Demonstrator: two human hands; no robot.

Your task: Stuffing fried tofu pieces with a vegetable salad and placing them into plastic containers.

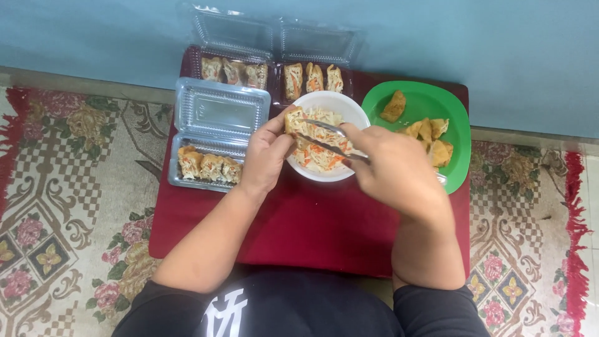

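Note:
My left hand [265,156] holds a piece of fried tofu [294,118] over the left rim of a white bowl [347,107]. The bowl contains shredded vegetables with orange carrot strips. My right hand [393,168] grips metal tongs [324,138], whose tips reach into the opened tofu piece. Both hands meet above the bowl on a dark red low table [312,224].
A green plate [430,100] with several fried tofu pieces sits to the right of the bowl. Three open clear plastic boxes hold stuffed tofu: one at the left [206,165], two at the back [234,70] [313,78]. A patterned carpet [68,187] surrounds the table.

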